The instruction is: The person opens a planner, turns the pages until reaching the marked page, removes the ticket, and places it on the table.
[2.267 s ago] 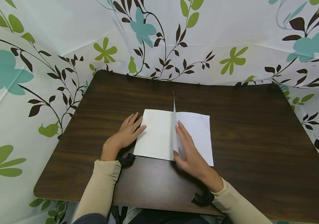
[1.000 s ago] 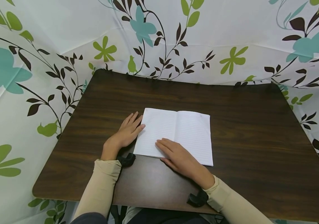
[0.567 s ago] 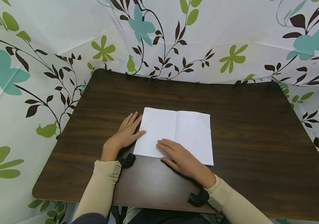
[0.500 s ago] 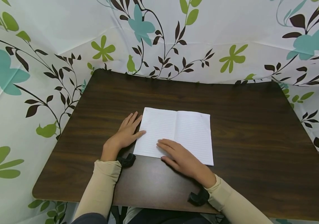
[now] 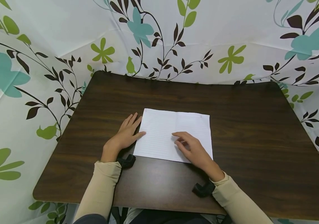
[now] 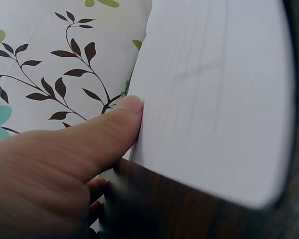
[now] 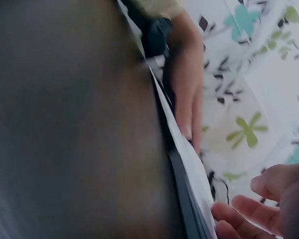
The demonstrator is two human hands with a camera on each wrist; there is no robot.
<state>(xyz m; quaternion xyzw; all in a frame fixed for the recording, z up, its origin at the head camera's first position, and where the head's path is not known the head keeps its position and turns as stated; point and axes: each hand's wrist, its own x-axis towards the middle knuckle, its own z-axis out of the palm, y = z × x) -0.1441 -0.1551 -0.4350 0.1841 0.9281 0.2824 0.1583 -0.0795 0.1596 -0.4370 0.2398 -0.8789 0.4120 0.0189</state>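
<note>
An open notebook [image 5: 159, 137] with lined white pages lies flat near the middle of the table. My left hand [image 5: 124, 133] rests at its left edge, fingers spread on the wood and thumb over the page border. In the left wrist view, the thumb [image 6: 112, 124] touches the edge of the paper [image 6: 214, 99]. My right hand [image 5: 193, 149] is over the right-hand page, fingers loosely bent and the thumb apart from the index finger. The right wrist view shows these fingers [image 7: 249, 214] right by the notebook's pages [image 7: 189, 164], with nothing held between them.
The dark wooden table [image 5: 246, 140] extends on all sides of the notebook. A white curtain [image 5: 72, 25] with leaf and flower prints hangs behind and beside it. Black wrist devices [image 5: 203, 189] sit below both hands, and the person's lap shows at the front edge.
My right hand turned a leaf over to the left and smoothed the left page. Since then it has moved right, its fingers bending, over the right page. The left hand stays put.
</note>
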